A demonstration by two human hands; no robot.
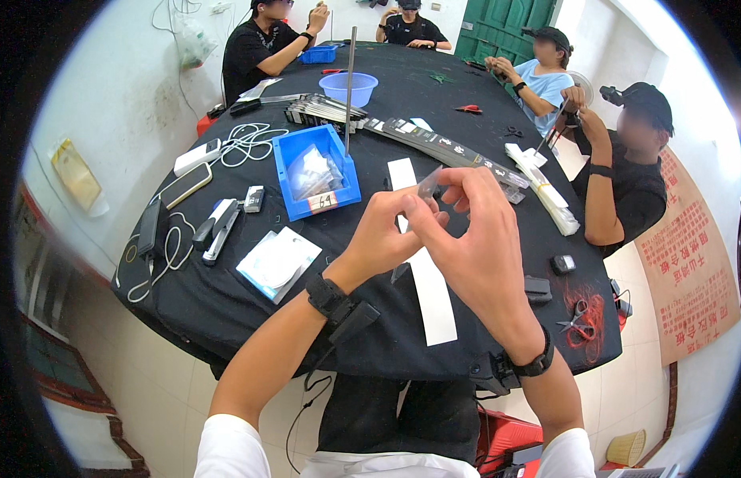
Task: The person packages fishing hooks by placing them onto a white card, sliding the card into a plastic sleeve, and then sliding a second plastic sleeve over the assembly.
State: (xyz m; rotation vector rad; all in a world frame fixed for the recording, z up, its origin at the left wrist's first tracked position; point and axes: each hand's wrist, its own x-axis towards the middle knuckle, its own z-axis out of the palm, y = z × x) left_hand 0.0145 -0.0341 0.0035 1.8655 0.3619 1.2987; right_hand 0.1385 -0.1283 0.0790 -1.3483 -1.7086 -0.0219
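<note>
Both my hands are raised over the near middle of the table, fingertips together. A small clear plastic piece [429, 183] sticks up between them; whether it is a bag or a sheet I cannot tell. My left hand [382, 233] is closed, pinching it from the left. Thumb and index finger of my right hand [484, 239] also close in on it, and the other fingers curl behind. Below them lies a long white strip [436, 307], partly hidden by the hands. A blue bin [284, 171] with small clear plastic bags [315, 171] stands to the left.
A metal rod [350, 88] rises behind the bin. Flat dark packages [442, 147] spread across the middle. Staplers [221, 231], a white packet [279, 263] and cables lie left; scissors [578, 320] with red thread [595, 334] lie right. Several people work around the table.
</note>
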